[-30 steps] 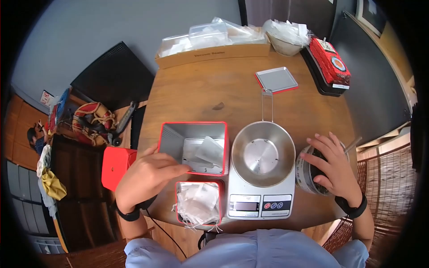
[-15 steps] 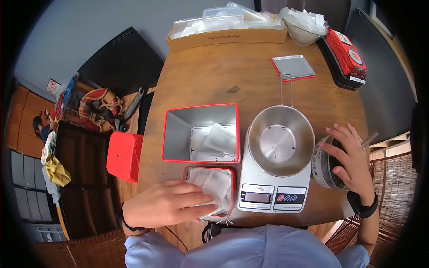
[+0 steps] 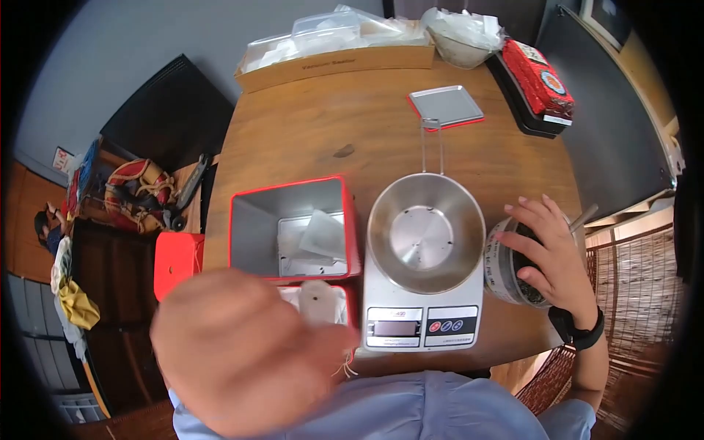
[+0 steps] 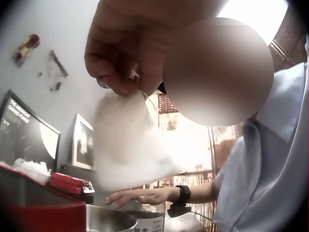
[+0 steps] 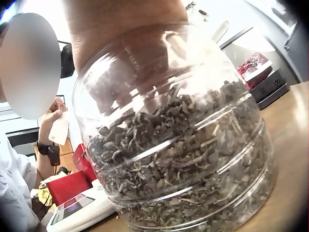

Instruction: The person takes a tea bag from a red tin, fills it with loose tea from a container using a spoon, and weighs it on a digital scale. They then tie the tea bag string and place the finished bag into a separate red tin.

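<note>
My left hand (image 3: 242,352), blurred and raised near the head camera, pinches a white drawstring tea bag (image 4: 130,145) by its top; the bag hangs flat from the fingertips. Below the hand is a small red-rimmed tin (image 3: 345,308) of white tea bags, partly hidden. My right hand (image 3: 546,253) lies with spread fingers over the mouth of a clear plastic jar (image 5: 193,145), filled most of the way with dark dried leaves. Between the hands, a steel pan (image 3: 427,233) with a wire handle and a few dark bits inside sits on a white kitchen scale (image 3: 378,293).
A larger red-rimmed tin (image 3: 253,235) holds white tea bags. A red box (image 3: 176,264) stands left of the table. Toward the back are a grey lid (image 3: 447,104), a cardboard box (image 3: 337,66), a plastic-filled bowl (image 3: 462,53) and a red packet (image 3: 535,81). A handle (image 3: 584,218) sticks out behind the jar.
My left hand went from the large tin's rim to the small tin, and has now risen toward the camera with a tea bag. The right hand stays on the jar.
</note>
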A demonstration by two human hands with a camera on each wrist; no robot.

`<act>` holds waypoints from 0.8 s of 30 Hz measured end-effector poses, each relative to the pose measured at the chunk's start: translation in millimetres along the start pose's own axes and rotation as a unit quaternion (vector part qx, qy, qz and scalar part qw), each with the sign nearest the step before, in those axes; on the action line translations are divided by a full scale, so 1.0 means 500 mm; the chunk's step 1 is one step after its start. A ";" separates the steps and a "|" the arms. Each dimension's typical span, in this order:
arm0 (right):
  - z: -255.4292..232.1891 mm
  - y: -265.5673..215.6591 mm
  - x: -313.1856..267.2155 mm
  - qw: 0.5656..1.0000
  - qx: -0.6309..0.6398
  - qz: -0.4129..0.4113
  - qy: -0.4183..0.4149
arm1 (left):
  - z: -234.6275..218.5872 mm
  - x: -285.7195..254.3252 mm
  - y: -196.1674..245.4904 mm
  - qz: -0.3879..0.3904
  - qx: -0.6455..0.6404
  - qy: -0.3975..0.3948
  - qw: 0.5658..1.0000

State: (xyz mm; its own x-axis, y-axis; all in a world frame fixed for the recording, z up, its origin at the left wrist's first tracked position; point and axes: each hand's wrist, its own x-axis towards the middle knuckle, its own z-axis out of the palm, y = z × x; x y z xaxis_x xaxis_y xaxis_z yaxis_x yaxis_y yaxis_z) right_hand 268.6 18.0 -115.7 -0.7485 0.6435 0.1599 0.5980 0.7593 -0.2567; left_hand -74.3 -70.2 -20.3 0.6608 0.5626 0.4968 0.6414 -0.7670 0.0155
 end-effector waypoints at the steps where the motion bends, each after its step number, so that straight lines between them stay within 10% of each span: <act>1: -0.002 -0.001 0.000 1.000 -0.006 -0.001 -0.005 | 0.008 0.028 0.020 0.007 -0.003 0.004 1.000; 12: 0.003 0.011 -0.013 0.999 0.025 -0.038 0.028 | 0.189 0.146 0.060 0.066 -0.208 -0.052 0.975; 18: 0.015 -0.020 -0.022 0.968 -0.060 -0.133 0.206 | 0.223 0.152 0.041 0.109 -0.264 -0.050 0.957; 24: 0.015 -0.079 -0.002 0.955 0.133 -0.149 0.220 | 0.217 0.135 0.021 0.154 -0.347 -0.065 0.923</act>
State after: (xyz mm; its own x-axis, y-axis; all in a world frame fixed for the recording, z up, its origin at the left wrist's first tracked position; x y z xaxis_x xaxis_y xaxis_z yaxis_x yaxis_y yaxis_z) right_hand 243.3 -13.3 -113.0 -0.6459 0.4250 0.6341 0.2391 0.9015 -0.3607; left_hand 19.1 -7.1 -80.7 0.8402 0.2823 0.4629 0.0404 -0.8840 0.4657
